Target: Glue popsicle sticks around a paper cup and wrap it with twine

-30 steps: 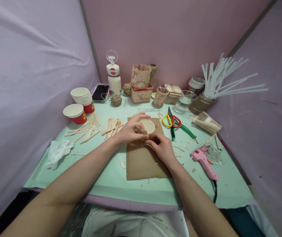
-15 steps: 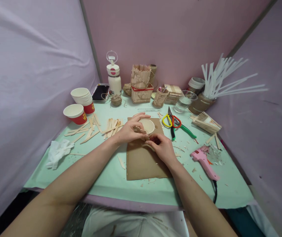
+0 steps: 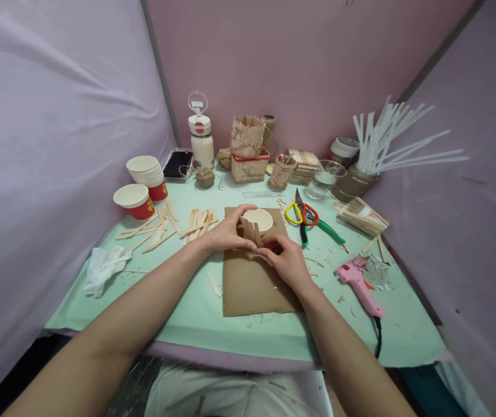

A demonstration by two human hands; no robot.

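Note:
A paper cup (image 3: 259, 219) with a pale inside stands on a brown cardboard sheet (image 3: 256, 289). Flat wooden stick pieces (image 3: 251, 230) cover part of its side facing me. My left hand (image 3: 230, 230) curls round the cup's left side, fingers at the rim and thumb low in front. Close by, my right hand (image 3: 285, 255) is closed in a pinch at the cup's lower front, its fingertips meeting my left thumb. What lies between those right fingertips is hidden.
Loose wooden sticks (image 3: 198, 223) and red paper cups (image 3: 135, 202) lie left. Scissors and pruning shears (image 3: 306, 214) lie to the right, with a pink glue gun (image 3: 358, 284) nearer me. Behind stand a bottle (image 3: 202, 145), a water bowl (image 3: 324, 179) and glue sticks (image 3: 378, 139).
My left fingers have come down and closed in around the cup, showing more of the wooden pieces on its side. My right hand has stayed nearly still.

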